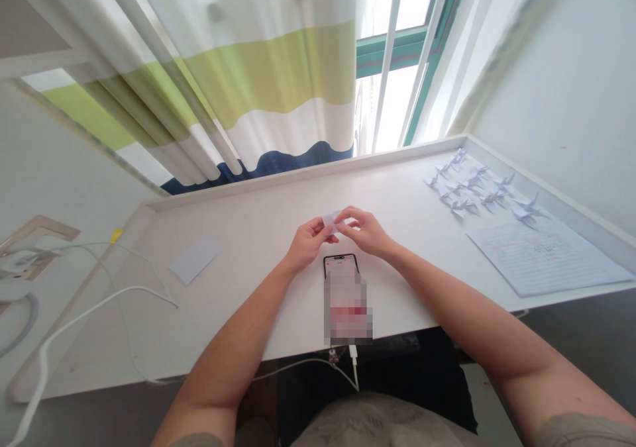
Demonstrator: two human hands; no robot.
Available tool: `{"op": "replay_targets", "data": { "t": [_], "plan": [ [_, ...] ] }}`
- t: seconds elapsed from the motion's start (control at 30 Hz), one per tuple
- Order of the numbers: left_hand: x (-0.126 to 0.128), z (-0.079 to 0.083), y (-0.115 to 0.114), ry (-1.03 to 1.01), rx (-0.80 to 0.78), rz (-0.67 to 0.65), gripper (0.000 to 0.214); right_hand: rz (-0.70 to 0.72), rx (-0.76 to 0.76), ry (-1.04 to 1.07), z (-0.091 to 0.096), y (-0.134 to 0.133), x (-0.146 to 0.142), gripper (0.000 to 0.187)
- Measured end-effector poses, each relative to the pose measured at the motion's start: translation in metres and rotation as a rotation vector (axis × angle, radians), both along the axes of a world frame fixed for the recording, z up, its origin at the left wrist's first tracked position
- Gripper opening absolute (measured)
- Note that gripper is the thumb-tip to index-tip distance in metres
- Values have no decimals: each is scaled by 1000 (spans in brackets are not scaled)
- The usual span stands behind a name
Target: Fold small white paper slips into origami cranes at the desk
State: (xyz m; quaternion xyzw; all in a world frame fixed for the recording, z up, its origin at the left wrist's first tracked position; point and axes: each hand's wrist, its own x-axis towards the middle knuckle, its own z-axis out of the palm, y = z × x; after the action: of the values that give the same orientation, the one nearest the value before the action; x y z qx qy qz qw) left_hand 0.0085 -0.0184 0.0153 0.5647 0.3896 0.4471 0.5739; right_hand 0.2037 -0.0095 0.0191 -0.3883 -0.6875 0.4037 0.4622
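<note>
Between my two hands, just above the desk, is a small folded piece of white paper (330,220). My left hand (309,240) is closed on its left side, thumb on top. From the right, my right hand (365,227) pinches the paper's other edge with thumb and forefinger. The fingers partly cover the paper, so its exact folds do not show. A phone (342,295) lies screen up just below my hands, its display blurred out. Several white paper cranes (470,189) stand in a group at the back right of the desk.
The white desk (258,235) has a raised rim along its back. Sheets of written paper (546,255) lie at the right, and a square stack of white paper (195,259) at the left. White cables (99,304) cross the left side. A striped curtain (268,69) hangs behind.
</note>
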Motion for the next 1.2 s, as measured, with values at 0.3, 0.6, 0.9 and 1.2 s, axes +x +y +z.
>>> {"op": "replay_targets", "data": {
  "t": [0.3, 0.6, 0.9, 1.2],
  "plan": [
    [3, 3, -5, 43, 62, -18, 51, -10, -11, 10, -7, 4, -3, 25],
    [-1, 3, -2, 111, 106, -66, 44, -7, 65, -3, -7, 5, 0, 27],
    [2, 6, -5, 94, 72, -99, 45, -91, 12, 108, -15, 9, -4, 31],
    [2, 1, -3, 91, 25, -45, 44, -3, -102, 202, -14, 10, -2, 38]
  ]
}}
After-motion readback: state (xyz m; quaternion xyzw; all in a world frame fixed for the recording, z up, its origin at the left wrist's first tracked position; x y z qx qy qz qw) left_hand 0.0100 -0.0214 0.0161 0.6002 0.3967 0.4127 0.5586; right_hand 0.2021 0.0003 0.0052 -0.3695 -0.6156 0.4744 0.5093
